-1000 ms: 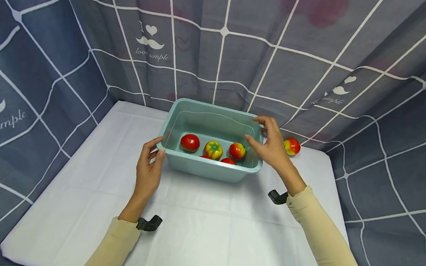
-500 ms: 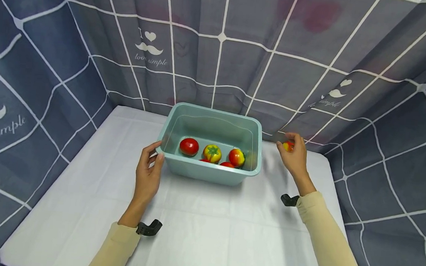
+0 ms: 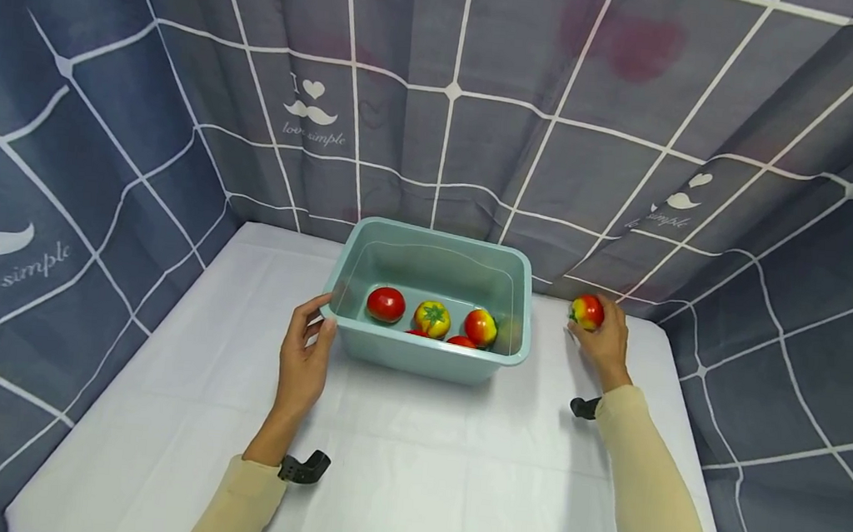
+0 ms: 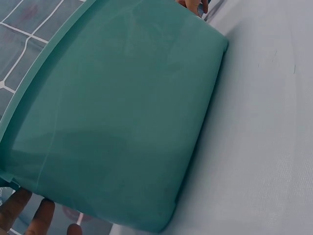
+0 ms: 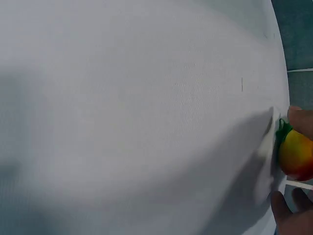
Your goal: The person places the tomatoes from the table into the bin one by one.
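A light teal plastic bin (image 3: 411,360) stands near the back of the table with several red and yellow tomatoes inside, among them a red tomato (image 3: 386,305) and a yellow tomato (image 3: 432,319) showing its green top. My left hand (image 3: 303,365) holds the bin's rim at the front left corner; the left wrist view shows fingertips (image 4: 43,215) under the rim. To the right of the bin, my right hand (image 3: 608,343) grips a red-and-yellow tomato (image 3: 587,311) between thumb and fingers. Its green stem end (image 5: 282,128) shows in the right wrist view.
A white cloth (image 3: 411,465) covers the table. Grey-blue curtains (image 3: 407,131) with a white grid hang behind and along both sides, close behind the bin and the right hand.
My right hand has left the bin's right rim, moved right to the tomato on the table and taken hold of it. The left hand stays at the bin's rim.
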A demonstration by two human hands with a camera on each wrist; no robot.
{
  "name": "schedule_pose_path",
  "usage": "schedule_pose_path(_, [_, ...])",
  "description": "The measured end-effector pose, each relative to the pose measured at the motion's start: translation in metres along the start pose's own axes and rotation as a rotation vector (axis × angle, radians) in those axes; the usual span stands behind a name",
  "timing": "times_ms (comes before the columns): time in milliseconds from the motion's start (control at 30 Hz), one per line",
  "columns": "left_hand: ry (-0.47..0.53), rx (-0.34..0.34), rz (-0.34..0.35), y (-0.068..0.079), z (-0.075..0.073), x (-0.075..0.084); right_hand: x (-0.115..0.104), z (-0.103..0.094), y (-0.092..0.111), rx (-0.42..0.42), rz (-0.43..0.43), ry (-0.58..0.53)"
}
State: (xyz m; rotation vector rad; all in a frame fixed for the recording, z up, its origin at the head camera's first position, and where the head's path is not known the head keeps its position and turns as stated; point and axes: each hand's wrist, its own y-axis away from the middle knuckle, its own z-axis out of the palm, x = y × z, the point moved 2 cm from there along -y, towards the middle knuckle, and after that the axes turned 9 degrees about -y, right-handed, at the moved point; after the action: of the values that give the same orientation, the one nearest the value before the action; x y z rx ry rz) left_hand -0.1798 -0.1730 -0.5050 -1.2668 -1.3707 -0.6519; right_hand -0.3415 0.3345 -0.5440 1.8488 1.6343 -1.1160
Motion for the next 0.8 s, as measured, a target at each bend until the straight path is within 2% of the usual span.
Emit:
schedule_pose_path(200, [0.007, 0.000, 0.012, 0.000, 0.000, -0.002, 0.005, 0.001, -0.001, 0.040, 0.132, -0.089])
schedule_pose_path(367, [0.008, 0.003, 0.020, 0.000, 0.001, -0.002, 0.004, 0.001, -0.003, 0.047, 0.147, -0.092])
schedule_pose_path(633, [0.010, -0.002, 0.022, 0.000, 0.001, -0.002, 0.002, -0.004, -0.002, 0.061, 0.222, -0.156])
schedule_pose_path(800, [0.009, 0.002, 0.023, -0.001, 0.000, -0.001, -0.010, -0.007, 0.002, 0.067, 0.181, -0.250])
